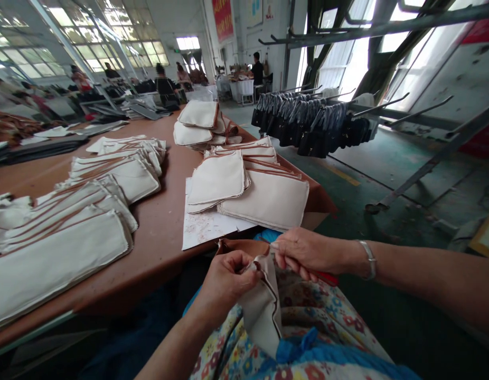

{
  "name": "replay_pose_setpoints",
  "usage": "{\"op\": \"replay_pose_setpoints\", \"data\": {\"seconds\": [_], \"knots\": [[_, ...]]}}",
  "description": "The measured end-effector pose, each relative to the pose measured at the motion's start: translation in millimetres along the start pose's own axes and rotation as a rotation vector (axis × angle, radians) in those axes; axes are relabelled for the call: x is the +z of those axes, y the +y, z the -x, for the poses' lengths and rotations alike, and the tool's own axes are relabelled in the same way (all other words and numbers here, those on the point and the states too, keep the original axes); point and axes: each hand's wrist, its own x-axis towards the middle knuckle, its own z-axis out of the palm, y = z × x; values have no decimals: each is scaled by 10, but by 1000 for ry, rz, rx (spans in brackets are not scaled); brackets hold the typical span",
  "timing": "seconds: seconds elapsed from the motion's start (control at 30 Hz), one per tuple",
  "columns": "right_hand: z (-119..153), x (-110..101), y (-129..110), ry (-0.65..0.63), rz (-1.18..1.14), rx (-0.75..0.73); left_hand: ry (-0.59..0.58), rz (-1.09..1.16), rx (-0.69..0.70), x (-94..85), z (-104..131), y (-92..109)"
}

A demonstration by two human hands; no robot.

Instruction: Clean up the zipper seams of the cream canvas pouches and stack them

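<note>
A cream fabric pouch with brown edges (260,316) hangs over my lap, its upper edge pinched between the closed thumb and fingers of my left hand (232,277). Brown leather-like material shows at its top, just behind that hand. My right hand (300,252) is closed around a tool with a red handle (327,277), whose end sticks out below the fingers. The tool's front end meets the pouch's edge close to my left fingers, but its tip is too small and covered to tell its kind.
On the brown-covered table (169,211) lie a left row of cream pouches (70,237) and a nearer stack (264,198) partly over a white sheet (200,229). Another stack (197,116) sits farther back. To the right, a metal rack (406,119) carries black bags (311,132). People work in the background.
</note>
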Motion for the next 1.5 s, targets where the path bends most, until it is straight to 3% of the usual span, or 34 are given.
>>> {"op": "replay_pose_setpoints", "data": {"seconds": [0.1,0.23,0.33,0.4,0.5,0.57,0.8,0.9,1.0,1.1,1.17,1.27,1.37,1.43,1.5], "knots": [[129,-70,-104,-26,242,-129,-43,74,-35,-72,0,51],[157,-16,-117,-39,775,-559,-76,41,-18,-104,26,124],[94,43,-50,-35,892,-714,-90,11,8,-86,57,156],[63,69,-9,-28,688,-622,-78,1,17,-69,74,154],[46,113,42,-99,186,-239,-47,39,4,-57,79,123],[27,166,82,-151,13,-68,-42,107,-19,-60,68,96],[-212,459,246,-106,-590,162,-112,300,-65,9,79,90],[-244,435,258,8,-528,181,-111,288,-24,59,127,136],[-145,232,186,183,-207,-35,-118,264,-36,45,133,182],[-23,-11,37,559,186,-385,-117,210,-29,-2,89,214],[6,-109,-67,653,346,-614,-104,143,-11,-22,57,235],[-52,-139,-163,415,375,-753,-84,24,25,-32,40,279],[-160,-89,-165,147,327,-652,-91,-85,61,-46,66,329],[-210,-38,-132,109,308,-590,-82,-157,85,-63,90,351],[-229,22,-94,180,307,-567,-62,-243,118,-75,103,357]]}}
